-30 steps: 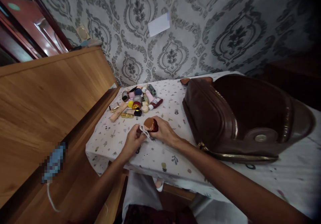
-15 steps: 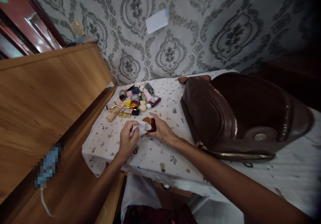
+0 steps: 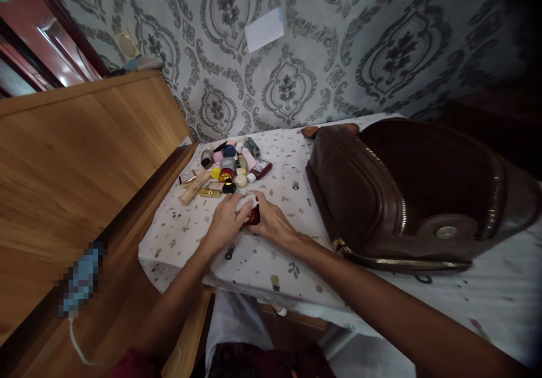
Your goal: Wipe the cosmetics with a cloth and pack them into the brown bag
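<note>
Above the patterned white cloth, my right hand [image 3: 273, 220] is closed round a small dark red jar [image 3: 254, 215]. A white tissue [image 3: 247, 200] lies over the jar's top, pinched by my left hand [image 3: 226, 220], whose fingers press it against the jar. Just beyond my hands is a cluster of cosmetics: a dark red bottle with a white cap [image 3: 261, 169], a beige tube [image 3: 195, 187], a gold tube [image 3: 210, 192], a blue-lidded jar [image 3: 229, 151] and several other small containers.
A large brown leather bag [image 3: 351, 197] stands unzipped on the right of the cloth [image 3: 292, 253]. A wooden panel [image 3: 97, 157] rises at the left, with a blurred blue object [image 3: 82, 279] and its white cord on it. Behind is a patterned wall [image 3: 288, 84] with a white paper [image 3: 265, 30].
My left hand has moved right and slightly up, bringing the tissue over the jar's top. The two hands are now closer together, and the view has shifted slightly.
</note>
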Tool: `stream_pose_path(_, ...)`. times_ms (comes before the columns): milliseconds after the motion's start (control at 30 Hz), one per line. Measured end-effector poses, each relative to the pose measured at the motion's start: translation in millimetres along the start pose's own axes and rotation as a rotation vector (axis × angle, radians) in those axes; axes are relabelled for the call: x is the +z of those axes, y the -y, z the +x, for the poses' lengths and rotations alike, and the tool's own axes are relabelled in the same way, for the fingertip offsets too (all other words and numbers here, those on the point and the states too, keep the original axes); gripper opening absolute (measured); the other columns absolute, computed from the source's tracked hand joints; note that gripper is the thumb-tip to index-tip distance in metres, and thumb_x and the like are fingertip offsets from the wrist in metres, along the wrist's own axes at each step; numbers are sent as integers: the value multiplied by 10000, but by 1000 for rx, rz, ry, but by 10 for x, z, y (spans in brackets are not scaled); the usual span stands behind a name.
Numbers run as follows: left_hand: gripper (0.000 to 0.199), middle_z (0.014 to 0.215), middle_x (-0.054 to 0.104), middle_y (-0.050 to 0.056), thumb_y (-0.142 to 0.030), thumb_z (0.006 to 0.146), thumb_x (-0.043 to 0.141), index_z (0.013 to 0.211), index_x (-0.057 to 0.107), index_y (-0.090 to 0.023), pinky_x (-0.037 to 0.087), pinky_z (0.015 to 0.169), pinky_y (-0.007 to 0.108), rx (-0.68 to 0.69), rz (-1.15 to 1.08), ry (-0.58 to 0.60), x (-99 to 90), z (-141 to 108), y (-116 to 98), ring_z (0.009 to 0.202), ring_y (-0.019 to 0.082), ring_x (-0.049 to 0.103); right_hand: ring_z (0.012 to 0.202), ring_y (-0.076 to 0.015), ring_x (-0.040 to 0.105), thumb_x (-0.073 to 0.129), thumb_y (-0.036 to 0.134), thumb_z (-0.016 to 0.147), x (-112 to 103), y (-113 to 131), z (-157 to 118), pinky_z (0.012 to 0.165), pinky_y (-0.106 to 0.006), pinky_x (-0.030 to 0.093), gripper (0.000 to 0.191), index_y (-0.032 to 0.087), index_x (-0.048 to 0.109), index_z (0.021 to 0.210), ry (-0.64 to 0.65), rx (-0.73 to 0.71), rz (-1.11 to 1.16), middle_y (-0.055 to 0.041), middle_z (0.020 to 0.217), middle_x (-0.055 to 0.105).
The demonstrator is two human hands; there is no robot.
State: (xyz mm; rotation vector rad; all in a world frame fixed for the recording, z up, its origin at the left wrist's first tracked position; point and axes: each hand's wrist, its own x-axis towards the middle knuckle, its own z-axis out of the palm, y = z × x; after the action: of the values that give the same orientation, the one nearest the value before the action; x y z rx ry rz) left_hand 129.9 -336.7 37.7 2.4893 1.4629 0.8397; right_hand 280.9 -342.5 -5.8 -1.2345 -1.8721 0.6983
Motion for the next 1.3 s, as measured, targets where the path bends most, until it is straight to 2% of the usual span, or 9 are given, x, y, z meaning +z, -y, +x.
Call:
stream_pose_path(100, 330, 802, 655, 53, -441, 966, 459, 834, 607, -177, 441, 730, 307, -162, 26, 71, -19, 3, 22, 782, 206, 604, 915, -251, 661, 749, 225, 719, 29, -27, 1, 779, -325, 489, 760, 149, 356, 1365, -16, 2, 5, -110, 1060, 665)
stream_pose_path(233, 418, 708, 622, 20, -569, 905, 500, 762, 574, -183, 371, 613, 275, -258, -4, 144, -22, -76, 58, 653, 177, 547, 975, -257, 652, 728, 236, 725, 48, -93, 6, 824, -341, 489, 749, 164, 367, 1378, -45, -30, 17, -108, 1108, 654)
stream_pose_path(400, 435, 624, 594, -3, -603, 782, 652, 696, 602, -180, 330, 567, 260, -328, -77, 66, 14, -171, 66, 613, 172, 528, 956, -239, 626, 700, 212, 728, 47, -120, 5, 845, -348, 483, 432, 203, 545, 1132, -91, -124, 8, -67, 1056, 638)
stream_pose_path(600, 510, 510, 525, -11, -618, 775, 646, 537, 578, -173, 281, 527, 256, -435, -116, 22, 72, -237, 87, 540, 151, 499, 877, -230, 596, 696, 203, 752, 66, -90, 0, 797, -342, 484, 340, 178, 542, 1054, -118, -133, -44, -67, 972, 606)
stream_pose_path(767, 462, 568, 610, 3, -550, 863, 572, 622, 662, -166, 331, 574, 246, -322, -192, 18, 81, -309, 104, 578, 146, 535, 891, -239, 598, 725, 230, 755, 56, -107, -2, 809, -362, 495, 376, 178, 551, 1085, -95, -143, -67, -67, 981, 600)
stream_pose_path(867, 434, 636, 663, 35, -531, 879, 557, 671, 677, -169, 357, 613, 259, -302, -140, -15, 95, -346, 98, 626, 167, 561, 965, -258, 602, 739, 255, 744, 64, -170, 10, 877, -400, 494, 566, 184, 511, 1257, -78, -170, -51, -86, 1065, 592)
stream_pose_path(1000, 434, 600, 631, 62, -529, 867, 558, 635, 625, -168, 336, 603, 288, -297, -20, -53, 120, -375, 75, 574, 174, 520, 1062, -278, 585, 696, 218, 739, 88, -277, 38, 938, -426, 483, 776, 173, 371, 1441, -48, -222, 5, -107, 1124, 570)
stream_pose_path(1167, 324, 609, 606, 23, -434, 848, 547, 642, 574, -186, 355, 606, 274, -232, -162, -58, 76, -393, -3, 584, 156, 522, 1076, -259, 581, 646, 198, 778, 85, -308, 39, 933, -389, 494, 755, 203, 352, 1473, -11, -228, 51, -91, 1094, 577)
stream_pose_path(1300, 323, 520, 483, -26, -388, 852, 513, 594, 490, -196, 342, 559, 257, -194, -263, -1, 4, -442, -74, 508, 123, 459, 1117, -293, 582, 693, 234, 754, 67, -268, 33, 972, -434, 474, 737, 159, 411, 1432, -38, -187, 13, -134, 1199, 587)
